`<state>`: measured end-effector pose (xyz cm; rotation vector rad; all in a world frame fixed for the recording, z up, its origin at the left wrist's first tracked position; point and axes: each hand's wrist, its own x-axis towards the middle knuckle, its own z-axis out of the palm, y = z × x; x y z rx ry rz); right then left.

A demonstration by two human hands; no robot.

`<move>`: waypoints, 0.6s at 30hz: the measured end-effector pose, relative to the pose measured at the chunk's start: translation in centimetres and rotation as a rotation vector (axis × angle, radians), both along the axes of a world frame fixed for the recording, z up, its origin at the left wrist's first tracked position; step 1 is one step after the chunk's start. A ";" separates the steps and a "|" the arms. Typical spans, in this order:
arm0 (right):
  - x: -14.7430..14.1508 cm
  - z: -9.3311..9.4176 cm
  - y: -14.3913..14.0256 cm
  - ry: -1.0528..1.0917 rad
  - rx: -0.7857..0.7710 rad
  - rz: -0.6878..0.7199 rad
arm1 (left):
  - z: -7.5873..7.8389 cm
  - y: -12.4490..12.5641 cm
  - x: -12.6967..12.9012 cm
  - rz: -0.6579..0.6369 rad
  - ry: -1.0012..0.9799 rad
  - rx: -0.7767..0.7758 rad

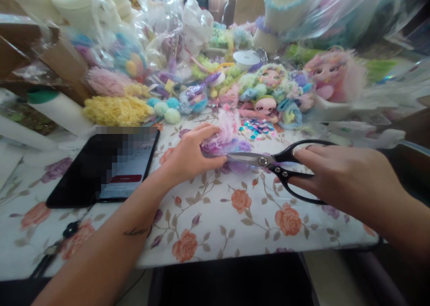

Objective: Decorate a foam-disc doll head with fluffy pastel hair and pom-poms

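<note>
In the middle of the table my left hand pinches a fluffy bundle of pink and lilac yarn or tulle; its exact kind is not clear. From the right, my right hand grips black-handled scissors, with fingers through the loops. The handles are spread somewhat, and the steel blades point left into the lower, lilac part of the bundle, close to my left thumb. Whether the blade tips touch the material is hidden. Just behind the bundle, shiny sequins are scattered on the flowered tablecloth.
A folding phone or tablet lies left of my left arm. Yellow yarn, pompoms and doll heads crowd the back. A pink-haired doll sits at right. A white bottle with a green cap leans at left.
</note>
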<state>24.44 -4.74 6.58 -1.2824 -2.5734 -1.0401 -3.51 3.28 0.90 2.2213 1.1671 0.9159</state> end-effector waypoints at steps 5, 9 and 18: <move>-0.2 0.1 0.1 -0.008 0.009 -0.002 | 0.1 0.0 0.0 -0.011 -0.008 0.010; -0.3 0.2 0.1 -0.009 0.018 0.003 | 0.1 0.1 0.1 -0.008 -0.012 0.000; -0.4 -0.1 0.1 -0.013 0.018 -0.012 | 0.1 0.1 0.1 -0.007 -0.015 -0.014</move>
